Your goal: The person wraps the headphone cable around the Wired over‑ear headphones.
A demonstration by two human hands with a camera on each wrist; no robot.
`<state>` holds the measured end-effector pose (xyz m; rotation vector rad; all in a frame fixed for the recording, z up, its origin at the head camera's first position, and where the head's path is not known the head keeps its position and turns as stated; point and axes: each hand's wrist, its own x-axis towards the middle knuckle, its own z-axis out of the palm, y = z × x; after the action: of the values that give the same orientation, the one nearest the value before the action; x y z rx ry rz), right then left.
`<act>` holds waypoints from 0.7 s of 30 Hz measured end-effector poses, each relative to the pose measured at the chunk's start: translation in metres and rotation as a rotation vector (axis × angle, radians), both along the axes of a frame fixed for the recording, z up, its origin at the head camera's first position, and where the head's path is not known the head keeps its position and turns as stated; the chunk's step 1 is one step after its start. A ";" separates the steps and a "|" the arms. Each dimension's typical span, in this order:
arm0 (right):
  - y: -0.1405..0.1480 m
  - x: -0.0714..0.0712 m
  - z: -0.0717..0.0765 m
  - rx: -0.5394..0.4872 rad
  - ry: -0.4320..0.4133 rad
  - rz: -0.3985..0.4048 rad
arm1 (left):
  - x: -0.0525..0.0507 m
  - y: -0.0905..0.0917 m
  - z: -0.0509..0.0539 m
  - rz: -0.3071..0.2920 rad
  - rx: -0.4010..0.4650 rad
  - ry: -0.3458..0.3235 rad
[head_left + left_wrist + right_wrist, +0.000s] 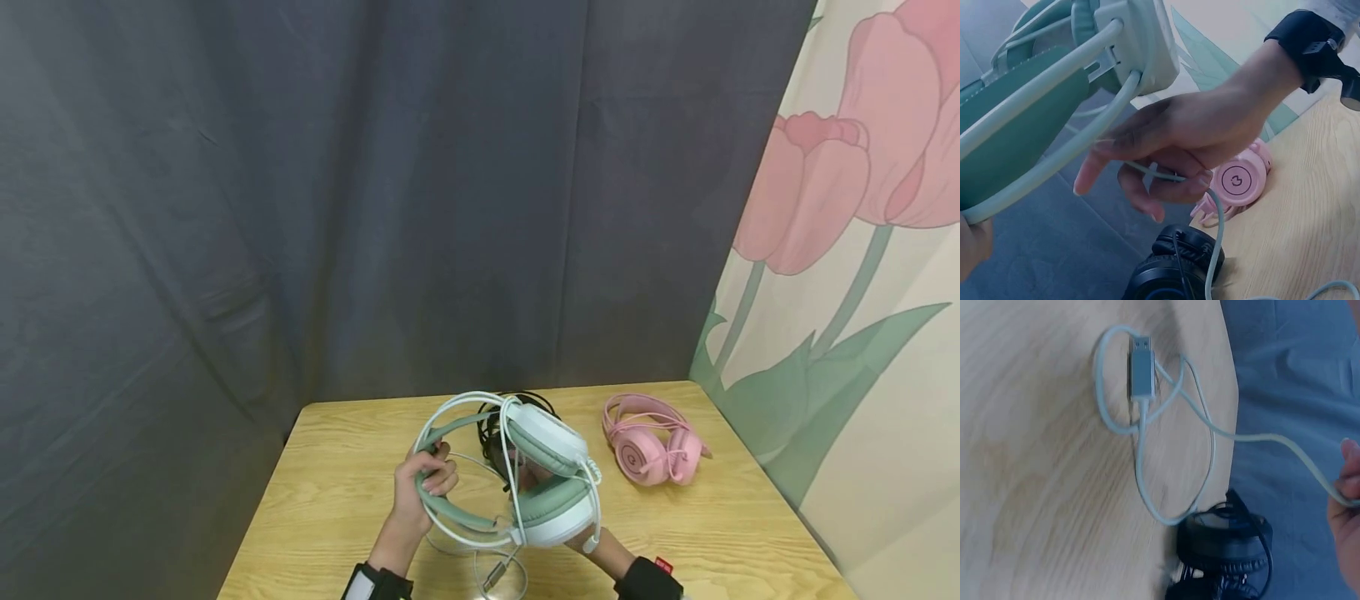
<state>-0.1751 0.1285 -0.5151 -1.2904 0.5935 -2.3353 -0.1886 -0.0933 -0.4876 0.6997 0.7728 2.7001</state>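
Note:
A white headset with green pads (553,503) is held up over the table, its headband to the left and both ear cups to the right. My left hand (418,487) grips the padded headband. Behind the ear cups, my right hand (1179,134) is largely hidden in the head view. The left wrist view shows it pinching the headset's pale cable (1216,231) between curled fingers, under an ear cup. From there the cable runs down to loose loops on the tabletop, where its USB plug (1142,374) lies.
A black headset (1175,265) lies on the wooden table (315,500) behind the held one, partly covered in the head view. Farther right rests a pink headset (651,446). A dark curtain (450,208) hangs behind the table, and a tulip-patterned wall (885,400) stands at the right.

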 end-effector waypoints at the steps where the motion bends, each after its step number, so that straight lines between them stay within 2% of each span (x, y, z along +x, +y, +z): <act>1: -0.001 0.000 0.001 0.040 0.020 -0.057 | 0.000 0.000 0.000 0.017 -0.005 -0.009; 3: -0.003 0.001 0.000 0.081 0.068 -0.123 | -0.001 0.001 0.000 0.052 -0.021 -0.022; 4: -0.005 -0.001 -0.003 0.131 0.156 -0.231 | -0.002 0.001 0.000 0.069 -0.028 -0.027; 5: -0.007 0.000 -0.003 0.182 0.208 -0.331 | -0.003 0.001 0.000 0.085 -0.032 -0.023; 7: -0.013 0.005 0.002 0.243 0.259 -0.460 | -0.004 0.002 0.000 0.113 -0.042 -0.032; 9: -0.017 0.005 -0.003 0.260 0.302 -0.520 | -0.005 0.003 0.000 0.137 -0.046 -0.029; 10: -0.018 0.006 -0.004 0.293 0.298 -0.559 | -0.006 0.003 0.000 0.151 -0.047 -0.035; 11: -0.019 0.006 -0.007 0.319 0.271 -0.563 | -0.006 0.002 0.000 0.169 -0.055 -0.040; 12: -0.019 0.005 -0.013 0.336 0.234 -0.535 | -0.006 0.001 0.001 0.189 -0.063 -0.052; 13: -0.017 0.002 -0.020 0.367 0.240 -0.551 | -0.007 0.001 0.002 0.211 -0.069 -0.056; 15: -0.015 0.001 -0.029 0.460 0.270 -0.641 | -0.007 0.000 0.004 0.266 -0.091 -0.075; 19: -0.015 0.001 -0.043 0.673 0.405 -0.891 | -0.009 -0.002 0.008 0.370 -0.121 -0.097; 21: -0.015 0.002 -0.044 0.761 0.409 -0.902 | -0.010 -0.002 0.008 0.414 -0.129 -0.115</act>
<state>-0.1729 0.1132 -0.5594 -1.2234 2.3093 -1.9676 -0.1989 -0.0952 -0.4794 0.3827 1.1599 2.9794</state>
